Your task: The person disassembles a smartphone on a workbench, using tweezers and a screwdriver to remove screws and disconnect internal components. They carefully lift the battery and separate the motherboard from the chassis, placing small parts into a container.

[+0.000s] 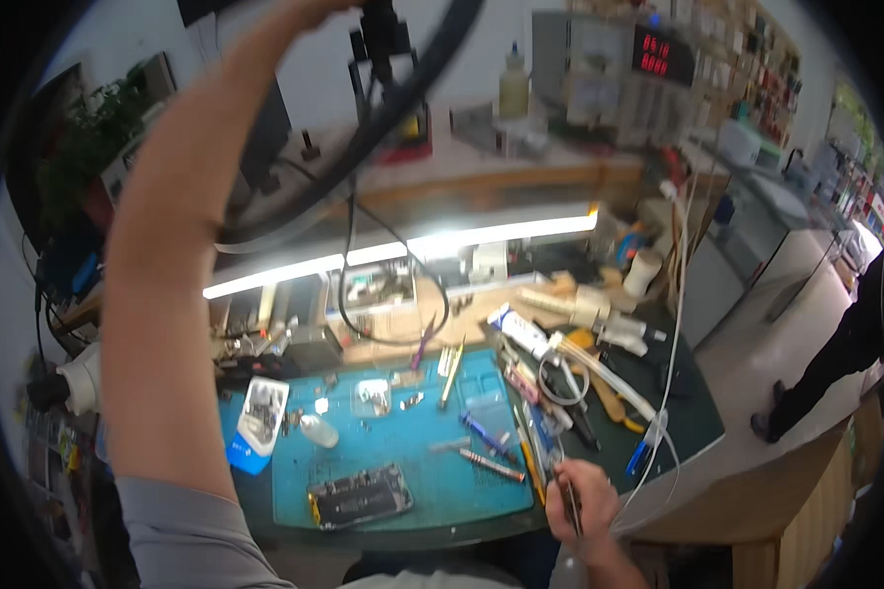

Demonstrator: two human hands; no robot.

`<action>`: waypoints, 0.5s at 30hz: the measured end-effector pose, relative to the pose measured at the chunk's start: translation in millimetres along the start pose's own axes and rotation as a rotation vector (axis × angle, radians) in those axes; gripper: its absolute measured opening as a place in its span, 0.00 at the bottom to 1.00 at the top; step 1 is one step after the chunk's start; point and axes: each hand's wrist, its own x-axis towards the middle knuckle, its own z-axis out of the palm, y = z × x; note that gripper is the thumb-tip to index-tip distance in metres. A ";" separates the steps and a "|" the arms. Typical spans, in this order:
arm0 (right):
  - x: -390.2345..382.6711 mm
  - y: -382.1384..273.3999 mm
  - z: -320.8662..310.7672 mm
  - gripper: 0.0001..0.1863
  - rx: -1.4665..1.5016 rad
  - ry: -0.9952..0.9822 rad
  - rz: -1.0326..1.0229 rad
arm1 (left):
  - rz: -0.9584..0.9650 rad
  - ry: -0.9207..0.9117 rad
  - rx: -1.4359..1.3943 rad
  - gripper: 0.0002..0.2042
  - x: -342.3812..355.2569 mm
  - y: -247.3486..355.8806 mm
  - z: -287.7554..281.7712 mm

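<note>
Blue mat (432, 501) on dark bench (692, 432); lit strip (506, 231) beyond. White tray (253, 439), left: small parts. Far bottle (514, 90): yellowish liquid. Opened phone (360, 497), near left on mat. Right hand (584, 496) closed round slim dark tool (571, 506), near right. Left hand (322, 6) raised, cut off; grip cannot be told.

At about half past seven, we have a soft grey cloth short sleeve (182, 530) on our left arm (162, 285). It has a neat edge and a few folds. Past that edge, the arm is bare. At six o'clock, we see a bit of our grey cloth shirt (437, 581) and our dark cloth trousers (521, 560). Near five o'clock, our right hand (584, 499) is bare too.
</note>
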 end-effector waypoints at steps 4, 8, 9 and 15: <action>11.4 2.2 17.6 0.21 0.081 -0.074 0.050 | -0.283 -0.166 -0.087 0.17 3.5 0.2 -48.3; 13.3 6.0 8.2 0.22 0.027 -0.070 0.036 | -0.313 -0.048 -0.361 0.17 -59.2 53.3 -15.6; 13.0 5.5 8.6 0.22 0.028 -0.068 0.032 | -0.332 -0.053 -0.366 0.16 -62.0 51.6 -14.9; 20.6 17.2 9.2 0.20 -0.053 -0.088 0.062 | -0.223 -0.169 -0.537 0.13 -82.7 55.9 -23.3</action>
